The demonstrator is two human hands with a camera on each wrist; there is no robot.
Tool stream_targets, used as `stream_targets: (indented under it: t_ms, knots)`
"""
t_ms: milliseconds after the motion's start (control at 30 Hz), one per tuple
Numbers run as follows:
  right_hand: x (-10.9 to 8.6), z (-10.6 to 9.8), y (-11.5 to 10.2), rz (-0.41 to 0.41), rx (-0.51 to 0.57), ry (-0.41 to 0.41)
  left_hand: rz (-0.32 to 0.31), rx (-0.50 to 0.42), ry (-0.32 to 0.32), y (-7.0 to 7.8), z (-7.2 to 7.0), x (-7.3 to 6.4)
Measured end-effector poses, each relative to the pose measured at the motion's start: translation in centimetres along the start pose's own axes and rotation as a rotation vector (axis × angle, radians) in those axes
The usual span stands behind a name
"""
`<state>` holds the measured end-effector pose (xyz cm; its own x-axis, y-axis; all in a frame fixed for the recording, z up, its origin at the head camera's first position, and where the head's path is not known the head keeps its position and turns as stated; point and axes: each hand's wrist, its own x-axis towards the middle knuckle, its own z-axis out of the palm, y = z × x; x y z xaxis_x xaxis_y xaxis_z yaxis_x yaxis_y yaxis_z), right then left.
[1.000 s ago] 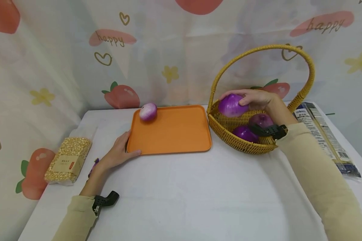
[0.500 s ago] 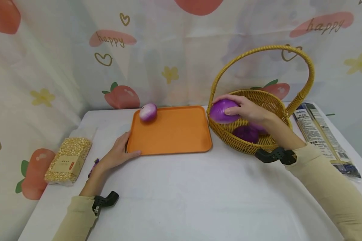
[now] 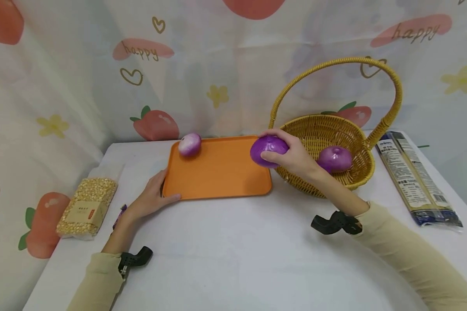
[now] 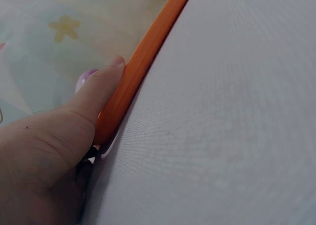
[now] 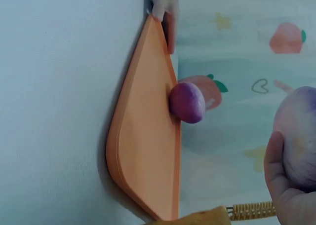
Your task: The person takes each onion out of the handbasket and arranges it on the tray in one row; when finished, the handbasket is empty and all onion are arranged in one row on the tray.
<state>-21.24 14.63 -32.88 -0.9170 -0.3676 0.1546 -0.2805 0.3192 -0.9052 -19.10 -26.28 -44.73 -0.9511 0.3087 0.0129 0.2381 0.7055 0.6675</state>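
My right hand (image 3: 295, 157) grips a purple onion (image 3: 265, 147) in the air, over the gap between the orange tray and the wicker basket (image 3: 315, 129). In the right wrist view the held onion (image 5: 301, 141) shows at the right edge, the thumb against it. My left hand (image 3: 151, 196) holds the orange tray (image 3: 218, 172) by its near left corner, thumb along the rim (image 4: 129, 82). One purple-and-white onion (image 3: 190, 145) lies in the tray's far left corner. Another onion (image 3: 336, 159) sits inside the basket; purple beside it is partly hidden by my right forearm.
The basket's tall arched handle (image 3: 338, 62) rises behind my right hand. A bag of yellow kernels (image 3: 87, 203) lies at the left of the white table. A flat printed packet (image 3: 416, 181) lies to the right. A patterned curtain (image 3: 218, 52) hangs behind.
My right hand has carried the onion leftward and slightly down, out of the basket to near the tray's right edge. My left hand and the tray have stayed in place.
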Motion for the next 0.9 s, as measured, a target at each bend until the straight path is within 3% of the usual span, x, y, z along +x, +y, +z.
stream_targets:
  t_ms: [500,900]
  knots:
    - [3.2,4.5,0.3,-0.05,0.119,0.11,-0.013,-0.003,-0.006,0.1,-0.1,-0.1]
    - [6.3,6.7,0.8,-0.021,0.015,0.224,0.009,-0.004,0.004,-0.1,0.0,0.1]
